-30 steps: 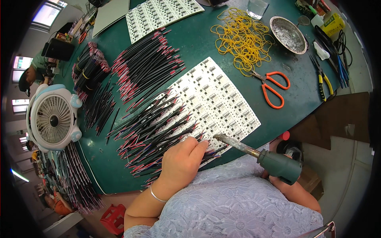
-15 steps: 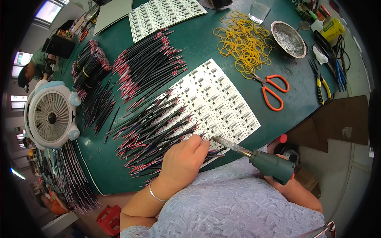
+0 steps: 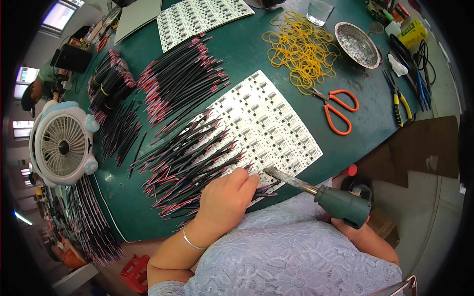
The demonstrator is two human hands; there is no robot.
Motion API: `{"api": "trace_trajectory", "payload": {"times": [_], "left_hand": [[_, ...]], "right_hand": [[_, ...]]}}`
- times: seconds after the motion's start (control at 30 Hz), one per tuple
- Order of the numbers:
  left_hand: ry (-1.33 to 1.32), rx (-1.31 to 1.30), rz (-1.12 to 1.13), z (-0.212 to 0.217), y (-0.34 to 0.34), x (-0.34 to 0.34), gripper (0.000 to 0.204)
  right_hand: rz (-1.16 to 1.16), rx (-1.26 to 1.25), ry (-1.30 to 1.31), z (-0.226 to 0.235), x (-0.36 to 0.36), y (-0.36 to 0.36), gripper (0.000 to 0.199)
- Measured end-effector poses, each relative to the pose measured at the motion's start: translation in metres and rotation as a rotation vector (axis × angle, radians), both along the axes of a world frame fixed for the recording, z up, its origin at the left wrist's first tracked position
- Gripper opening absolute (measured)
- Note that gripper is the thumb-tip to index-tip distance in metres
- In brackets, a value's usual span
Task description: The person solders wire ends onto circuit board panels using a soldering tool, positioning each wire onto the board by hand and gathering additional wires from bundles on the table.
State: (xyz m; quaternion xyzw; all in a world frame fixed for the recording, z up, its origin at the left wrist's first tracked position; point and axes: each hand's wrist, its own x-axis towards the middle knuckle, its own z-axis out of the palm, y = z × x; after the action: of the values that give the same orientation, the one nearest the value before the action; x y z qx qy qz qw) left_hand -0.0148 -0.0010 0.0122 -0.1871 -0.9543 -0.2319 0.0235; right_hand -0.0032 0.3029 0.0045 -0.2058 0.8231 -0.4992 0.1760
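My left hand (image 3: 228,195) is closed in a pinch over the near edge of a white circuit board sheet (image 3: 276,126), on a thin wire that its fingers mostly hide. Close to those fingertips is the metal tip of a soldering iron (image 3: 291,181). My right hand (image 3: 340,226) grips the iron's dark green handle from below, its fingers largely hidden. Many black wires with red ends (image 3: 190,165) fan out over the sheet's left part and the table beside it.
Beyond lie cut wires (image 3: 180,74), bundled wires (image 3: 111,84) and more board sheets (image 3: 202,19). Rubber bands (image 3: 301,49), orange-handled scissors (image 3: 338,111), a metal bowl (image 3: 358,45) and pliers (image 3: 397,98) sit to the right. A fan (image 3: 64,145) stands left. Another person (image 3: 37,91) is far left.
The soldering iron's handle has shifted slightly right, and its tip is a little farther from my left fingertips. My left hand keeps its pinch. The whole view has shifted slightly.
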Motion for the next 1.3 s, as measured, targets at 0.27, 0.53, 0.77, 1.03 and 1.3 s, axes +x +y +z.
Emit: {"api": "trace_trajectory", "payload": {"times": [0.27,0.53,0.77,1.03,1.3], "left_hand": [[-0.01,-0.072,-0.045,0.007,0.004,-0.002,0.02],[-0.075,-0.151,-0.049,0.011,0.007,-0.003,0.018],[0.103,0.224,0.077,0.007,-0.004,0.0,0.031],[0.031,-0.083,-0.08,0.009,0.001,-0.001,0.027],[-0.046,-0.132,-0.124,0.01,0.002,-0.002,0.025]], "right_hand": [[0.134,-0.051,0.134,-0.008,-0.004,0.008,0.029],[-0.436,-0.435,-0.334,-0.02,0.021,0.017,0.055],[-0.212,-0.424,-0.255,-0.016,0.003,0.024,0.057],[-0.067,-0.233,-0.15,-0.015,0.007,0.021,0.023],[0.083,-0.013,0.149,0.0,-0.004,0.005,0.022]]}}
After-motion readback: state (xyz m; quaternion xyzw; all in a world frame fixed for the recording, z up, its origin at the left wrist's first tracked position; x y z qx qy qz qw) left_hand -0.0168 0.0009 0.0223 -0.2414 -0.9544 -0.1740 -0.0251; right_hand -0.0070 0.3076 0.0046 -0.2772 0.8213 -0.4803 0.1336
